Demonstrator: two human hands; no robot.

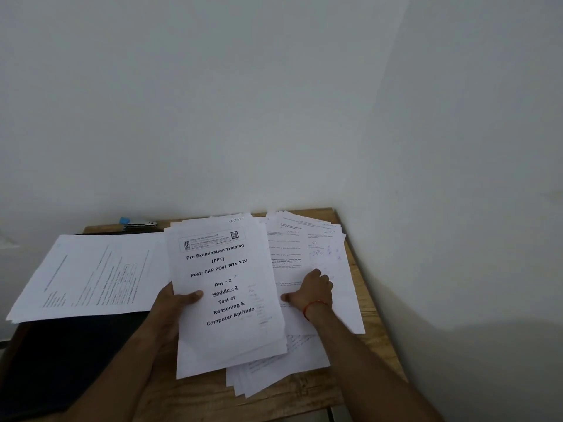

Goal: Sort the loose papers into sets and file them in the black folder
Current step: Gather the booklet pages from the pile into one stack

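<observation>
- Left grip (170, 309) pinches white printed paper stack (225, 300) at its 8 o'clock edge, thumb on top.
- Right grip (310, 292) rests on loose white printed sheets (320, 248) at 3 o'clock of stack, fingers bent; pinching or not, cannot tell.
- Paper likely light, floppy, slippery: take an edge, support underneath.
- Open flat black folder (70, 354) lies at 9 o'clock on brown wooden tabletop (374, 345).
</observation>
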